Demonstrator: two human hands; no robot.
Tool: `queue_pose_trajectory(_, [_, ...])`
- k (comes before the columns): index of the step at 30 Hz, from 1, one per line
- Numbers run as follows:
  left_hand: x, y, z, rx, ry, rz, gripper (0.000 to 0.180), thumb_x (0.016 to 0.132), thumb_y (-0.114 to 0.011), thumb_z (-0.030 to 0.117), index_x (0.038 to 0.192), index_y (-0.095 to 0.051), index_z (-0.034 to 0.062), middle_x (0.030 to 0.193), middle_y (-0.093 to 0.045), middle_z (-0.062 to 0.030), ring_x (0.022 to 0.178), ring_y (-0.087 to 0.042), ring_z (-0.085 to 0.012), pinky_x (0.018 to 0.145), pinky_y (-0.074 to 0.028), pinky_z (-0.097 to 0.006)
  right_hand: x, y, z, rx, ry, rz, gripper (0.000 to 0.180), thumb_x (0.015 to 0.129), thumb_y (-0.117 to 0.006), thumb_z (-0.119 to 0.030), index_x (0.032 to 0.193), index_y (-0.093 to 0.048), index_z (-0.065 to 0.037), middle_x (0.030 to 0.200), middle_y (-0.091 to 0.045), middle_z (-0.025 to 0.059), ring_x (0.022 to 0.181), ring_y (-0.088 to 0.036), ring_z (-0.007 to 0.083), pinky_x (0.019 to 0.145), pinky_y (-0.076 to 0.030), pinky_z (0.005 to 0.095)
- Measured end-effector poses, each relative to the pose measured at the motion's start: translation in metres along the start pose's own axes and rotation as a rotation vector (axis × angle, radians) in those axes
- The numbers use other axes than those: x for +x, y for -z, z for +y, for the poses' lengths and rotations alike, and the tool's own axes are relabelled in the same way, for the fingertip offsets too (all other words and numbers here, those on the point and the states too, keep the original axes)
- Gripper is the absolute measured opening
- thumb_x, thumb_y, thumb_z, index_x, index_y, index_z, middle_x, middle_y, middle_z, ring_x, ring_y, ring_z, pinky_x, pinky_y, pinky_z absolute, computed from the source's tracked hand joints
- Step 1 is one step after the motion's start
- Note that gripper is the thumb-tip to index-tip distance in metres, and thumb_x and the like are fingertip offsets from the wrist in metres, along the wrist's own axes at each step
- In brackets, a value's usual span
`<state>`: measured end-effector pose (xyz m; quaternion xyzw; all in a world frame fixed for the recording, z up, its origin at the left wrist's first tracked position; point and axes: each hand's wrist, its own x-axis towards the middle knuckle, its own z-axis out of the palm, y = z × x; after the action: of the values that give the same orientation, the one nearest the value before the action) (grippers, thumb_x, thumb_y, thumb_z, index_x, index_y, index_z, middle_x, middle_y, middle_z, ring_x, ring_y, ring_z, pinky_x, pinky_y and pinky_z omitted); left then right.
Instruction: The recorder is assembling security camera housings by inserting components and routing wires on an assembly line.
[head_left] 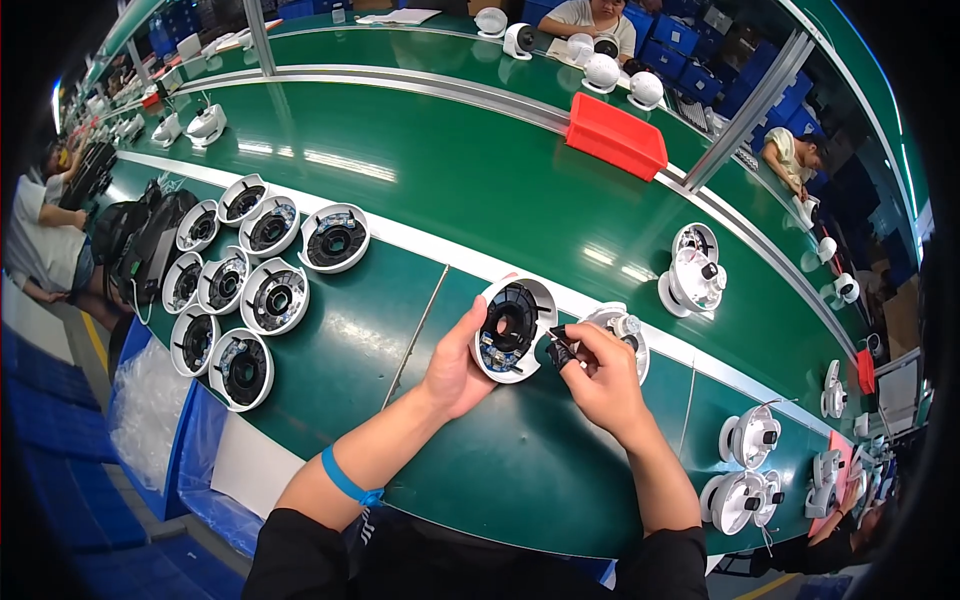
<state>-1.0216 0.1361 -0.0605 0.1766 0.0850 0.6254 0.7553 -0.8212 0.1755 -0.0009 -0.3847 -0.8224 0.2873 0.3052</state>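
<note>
Housing in hand: round white dome-camera housing with black inner ring, centre of frame, tilted open side toward the viewer.
Left hand: clamped around the housing's left rim.
Right hand: fingertips pinched on a small black part, held at the housing's right edge (probably a connector; too small to tell).
Done: part not seated yet.
Left: 9 similar housings wait at left of frame.
Beyond: green bench, red bin upper centre.
</note>
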Motion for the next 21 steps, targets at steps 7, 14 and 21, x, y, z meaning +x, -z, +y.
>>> queue_pose_trajectory(7, [0.0030,0.0036,-0.0022,0.004,0.013,0.034,0.062,0.109,-0.047,0.048,0.159,-0.035,0.0138,0.146,-0.055,-0.0079,0.134,-0.054,-0.0208,0.113,-0.044,-0.042,-0.0007,-0.0016,0.0023,0.000,0.043,0.046,0.024,0.082,-0.068,0.003,0.105,-0.067,0.005,0.084,-0.066,0.0089,0.065,-0.056,0.0120,0.057,-0.044,0.0272])
queue_pose_trajectory(14, [0.0047,0.0051,-0.0051,0.065,0.032,0.097,0.063,0.107,-0.046,0.055,0.149,-0.048,0.0078,0.143,-0.059,-0.0109,0.135,-0.056,-0.0261,0.115,-0.044,-0.048,0.0004,-0.0005,0.0065,-0.050,0.139,0.043,0.032,0.079,-0.067,0.005,0.111,-0.065,0.006,0.091,-0.068,0.0137,0.067,-0.064,0.0172,0.060,-0.052,0.0312])
queue_pose_trajectory(21, [0.0074,0.0060,-0.0068,0.050,0.054,0.074,0.058,0.108,-0.047,0.051,0.151,-0.047,0.0112,0.142,-0.059,-0.0069,0.129,-0.058,-0.0195,0.106,-0.050,-0.041,0.0023,-0.0004,0.0058,-0.102,0.172,0.006,0.042,0.077,-0.070,0.005,0.117,-0.063,0.004,0.096,-0.068,0.0127,0.067,-0.065,0.0190,0.061,-0.053,0.0311])
